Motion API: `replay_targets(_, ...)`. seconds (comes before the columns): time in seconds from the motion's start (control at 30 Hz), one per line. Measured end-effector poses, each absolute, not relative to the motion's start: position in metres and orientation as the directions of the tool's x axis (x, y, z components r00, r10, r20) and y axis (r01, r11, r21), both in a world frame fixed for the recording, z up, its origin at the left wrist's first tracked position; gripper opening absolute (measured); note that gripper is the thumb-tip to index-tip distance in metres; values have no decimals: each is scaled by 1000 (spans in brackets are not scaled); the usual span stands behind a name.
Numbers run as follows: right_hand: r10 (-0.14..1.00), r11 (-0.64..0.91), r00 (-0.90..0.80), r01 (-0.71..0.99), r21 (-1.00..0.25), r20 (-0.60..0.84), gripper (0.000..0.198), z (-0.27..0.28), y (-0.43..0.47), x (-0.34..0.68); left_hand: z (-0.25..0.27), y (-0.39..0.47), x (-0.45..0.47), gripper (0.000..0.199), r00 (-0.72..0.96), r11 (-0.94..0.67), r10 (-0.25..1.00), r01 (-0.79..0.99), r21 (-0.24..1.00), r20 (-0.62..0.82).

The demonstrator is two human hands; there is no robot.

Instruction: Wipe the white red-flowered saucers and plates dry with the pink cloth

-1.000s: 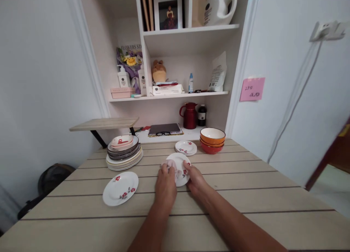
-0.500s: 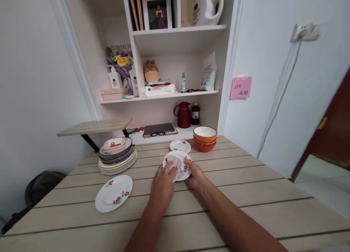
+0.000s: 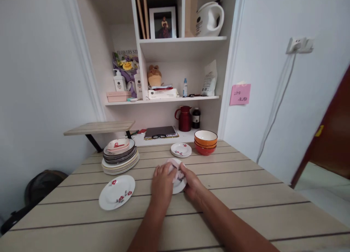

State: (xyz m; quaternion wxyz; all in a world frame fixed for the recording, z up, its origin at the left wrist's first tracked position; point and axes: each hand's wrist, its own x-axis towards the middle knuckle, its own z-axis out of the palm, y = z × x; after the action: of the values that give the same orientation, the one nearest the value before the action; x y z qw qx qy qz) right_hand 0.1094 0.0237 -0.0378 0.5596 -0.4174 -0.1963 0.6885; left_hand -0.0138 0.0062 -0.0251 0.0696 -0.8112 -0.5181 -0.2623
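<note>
My right hand (image 3: 193, 182) grips the right edge of a small white plate (image 3: 179, 187). Bunched on top of that plate is a pale pink cloth (image 3: 175, 168), with my left hand (image 3: 163, 179) closed on it at the plate's left side. Both hands hide much of the plate, which is over the middle of the table. Just behind it rests a short stack of small floral plates (image 3: 181, 149). A larger white plate with red flowers (image 3: 117, 192) lies flat to the left of my left hand.
Nested orange and red bowls (image 3: 205, 142) stand at the back right. At the back left rises a tall stack of plates (image 3: 120, 161), near a small raised shelf (image 3: 100, 128). A laptop (image 3: 160, 131) and a red jug (image 3: 185, 119) sit behind the slatted table (image 3: 246, 193).
The plate and both hands have shifted slightly down and toward me, and the cloth has moved over the plate. The camera view has tilted a little upward.
</note>
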Motion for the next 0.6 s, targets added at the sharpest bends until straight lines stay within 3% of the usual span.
replay_targets(0.13, 933, -283, -2, -621, -731, -360, 35, -40, 26, 110, -25, 7, -19, 36, 223, -341, 859, 921, 190, 462)
replay_targets(0.43, 936, -312, -77, -634, -708, -344, 38, -39, 29, 124, -32, -4, -3, 51, 528, -667, 704, 722, 185, 475)
replay_targets(0.6, 937, -320, -98, -628, -709, -336, 39, -41, 25, 115, -33, 1, -3, 57, 387, -517, 786, 839, 170, 482)
